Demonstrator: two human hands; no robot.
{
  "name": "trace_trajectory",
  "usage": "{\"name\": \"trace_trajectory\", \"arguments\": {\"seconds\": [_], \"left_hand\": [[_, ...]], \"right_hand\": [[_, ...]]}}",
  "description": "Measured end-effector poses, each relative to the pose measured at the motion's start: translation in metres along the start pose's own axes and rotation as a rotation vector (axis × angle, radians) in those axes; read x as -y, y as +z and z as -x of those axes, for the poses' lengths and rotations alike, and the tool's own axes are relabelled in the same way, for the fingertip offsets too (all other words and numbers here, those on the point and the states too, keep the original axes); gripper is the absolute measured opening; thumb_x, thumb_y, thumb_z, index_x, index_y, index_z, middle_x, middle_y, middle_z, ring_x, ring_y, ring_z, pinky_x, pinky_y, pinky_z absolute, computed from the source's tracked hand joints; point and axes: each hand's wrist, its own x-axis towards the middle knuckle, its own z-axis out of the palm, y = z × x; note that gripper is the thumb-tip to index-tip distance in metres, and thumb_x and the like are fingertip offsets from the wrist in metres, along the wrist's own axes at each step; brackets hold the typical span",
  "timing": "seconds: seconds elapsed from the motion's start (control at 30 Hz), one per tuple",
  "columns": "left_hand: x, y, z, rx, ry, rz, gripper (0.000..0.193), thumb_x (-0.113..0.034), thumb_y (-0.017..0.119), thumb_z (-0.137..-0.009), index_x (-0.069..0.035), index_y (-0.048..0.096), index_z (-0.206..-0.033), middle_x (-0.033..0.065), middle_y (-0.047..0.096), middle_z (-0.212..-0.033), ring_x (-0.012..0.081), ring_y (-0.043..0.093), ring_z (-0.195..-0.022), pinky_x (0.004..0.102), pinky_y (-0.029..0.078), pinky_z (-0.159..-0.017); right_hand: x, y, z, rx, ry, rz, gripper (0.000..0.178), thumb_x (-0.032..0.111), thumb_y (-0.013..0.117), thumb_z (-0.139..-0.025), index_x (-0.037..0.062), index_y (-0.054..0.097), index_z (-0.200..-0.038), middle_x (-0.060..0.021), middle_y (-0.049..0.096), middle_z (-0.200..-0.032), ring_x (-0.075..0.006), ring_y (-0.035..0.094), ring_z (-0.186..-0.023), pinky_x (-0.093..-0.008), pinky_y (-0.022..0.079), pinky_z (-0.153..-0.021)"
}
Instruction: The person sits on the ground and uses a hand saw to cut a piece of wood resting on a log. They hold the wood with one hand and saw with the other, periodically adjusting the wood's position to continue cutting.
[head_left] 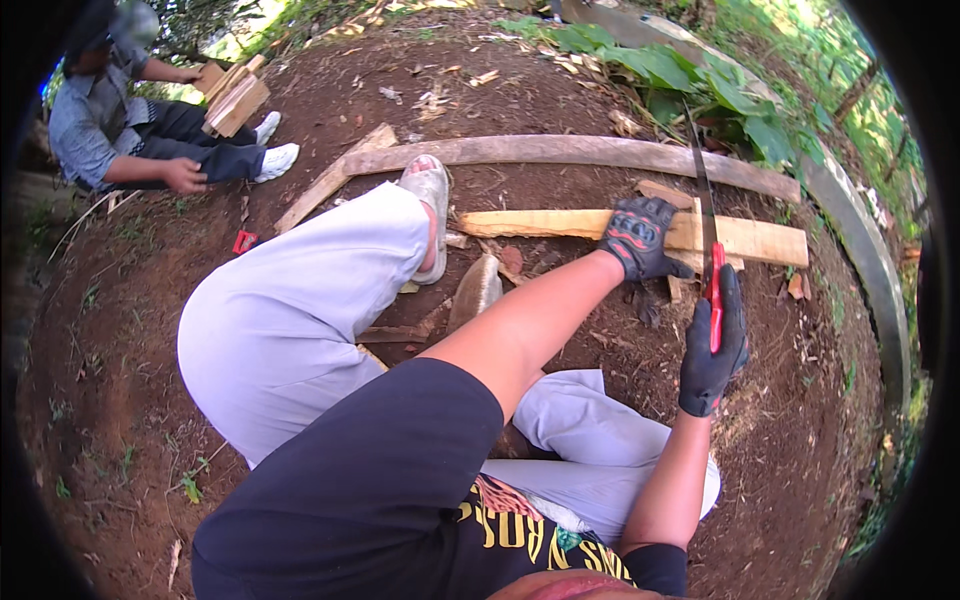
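Observation:
A pale yellow wooden board (765,240) lies crosswise on the ground in front of me, with shorter wood pieces beneath and beside it. My left hand (638,238), in a black glove with red trim, is pressed down on the board, fingers curled over it and thumb out along the near side. In my gloved right hand (712,355) is a hand saw (717,285), gripped by its red handle. Its dark blade points away from me and passes over the board, just right of my left hand. Whether the teeth touch the wood I cannot tell.
A long weathered plank (560,150) lies beyond the board. At the far left a seated person (110,130) holds a bundle of wood pieces (236,100). A small red object (243,241) is on the soil. Leafy plants (730,95) and a concrete edging (865,240) border the right.

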Motion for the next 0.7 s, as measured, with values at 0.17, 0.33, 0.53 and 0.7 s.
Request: {"name": "trace_trajectory", "arguments": {"seconds": [0.17,0.33,0.53,0.7], "left_hand": [[0.0,0.001,0.004,-0.039,-0.004,0.018,0.109,-0.077,0.091,-0.067,-0.006,0.064,-0.145,0.021,0.067,-0.138,0.039,0.063,-0.135,0.0515,0.046,-0.12],[0.011,0.008,0.009,-0.043,-0.04,0.034,0.094,-0.071,0.088,-0.076,-0.006,0.066,-0.141,0.0211,0.068,-0.138,0.039,0.064,-0.134,0.0505,0.047,-0.119],[0.002,0.003,0.004,-0.004,-0.085,0.011,0.087,-0.071,0.085,-0.078,-0.004,0.07,-0.131,0.0222,0.075,-0.128,0.0394,0.072,-0.121,0.0502,0.055,-0.108],[-0.006,-0.012,0.011,0.094,-0.082,0.004,0.091,-0.077,0.082,-0.079,-0.003,0.07,-0.13,0.0227,0.077,-0.124,0.041,0.074,-0.119,0.051,0.057,-0.105]], "right_hand": [[0.001,-0.001,0.002,0.023,0.111,-0.003,0.053,0.005,0.063,-0.105,0.0005,0.061,-0.157,-0.0217,0.065,-0.157,-0.0333,0.063,-0.146,-0.0449,0.048,-0.121],[-0.002,0.005,0.001,-0.019,0.052,0.019,0.052,0.007,0.063,-0.105,0.002,0.063,-0.157,-0.0205,0.068,-0.155,-0.0298,0.067,-0.141,-0.0431,0.052,-0.117],[-0.01,-0.001,-0.005,-0.046,0.057,-0.016,0.051,0.008,0.064,-0.105,0.0009,0.064,-0.155,-0.0199,0.069,-0.154,-0.0293,0.068,-0.14,-0.0435,0.052,-0.117],[-0.01,-0.006,-0.006,-0.06,0.072,-0.017,0.05,0.009,0.064,-0.105,-0.0003,0.064,-0.155,-0.0202,0.069,-0.153,-0.0291,0.068,-0.139,-0.0432,0.052,-0.117]]}}
